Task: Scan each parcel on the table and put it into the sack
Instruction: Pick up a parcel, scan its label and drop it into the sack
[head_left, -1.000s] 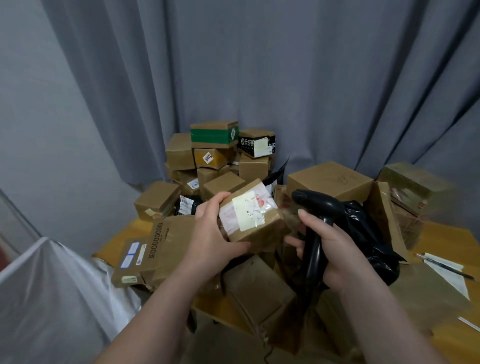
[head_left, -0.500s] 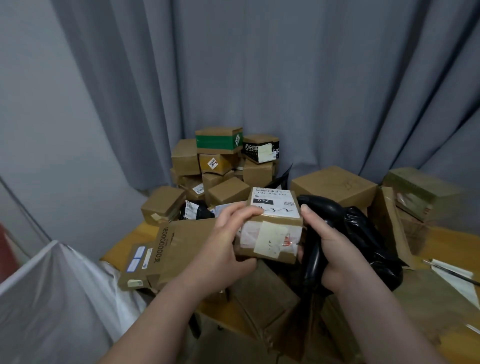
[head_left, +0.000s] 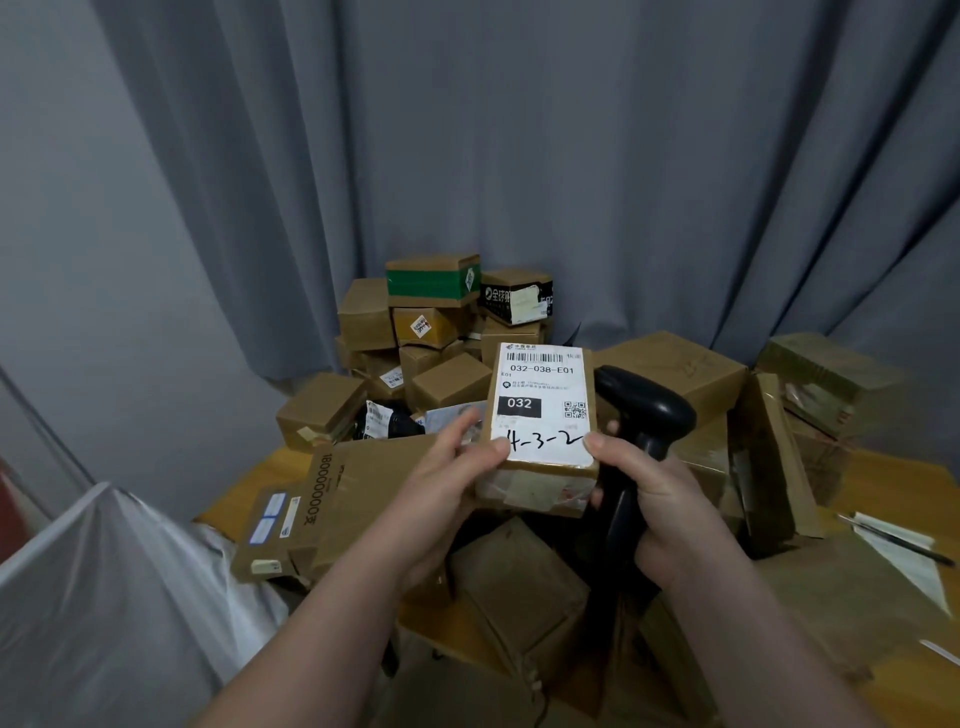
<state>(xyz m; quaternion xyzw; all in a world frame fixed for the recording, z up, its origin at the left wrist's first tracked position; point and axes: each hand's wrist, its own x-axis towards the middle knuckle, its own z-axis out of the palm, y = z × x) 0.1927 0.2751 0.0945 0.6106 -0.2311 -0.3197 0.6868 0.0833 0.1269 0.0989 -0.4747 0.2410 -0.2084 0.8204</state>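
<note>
In the head view, your left hand (head_left: 447, 491) grips the parcel (head_left: 540, 415) at centre frame, thumb on the label's lower left edge. The label reads "032-038-E01", with "032" in a black block and "4-3-2" handwritten below. Your right hand (head_left: 672, 514) curls round the handle of the black scanner (head_left: 647, 410), thumb pressed on the label's lower right corner. A flat carton (head_left: 337, 493) printed "180000000" overhangs the left edge of the worktop (head_left: 904, 488), just beside the white sack (head_left: 104, 597) at lower left. Piled boxes (head_left: 452, 379) crowd the middle. Bare wood shows at far right.
</note>
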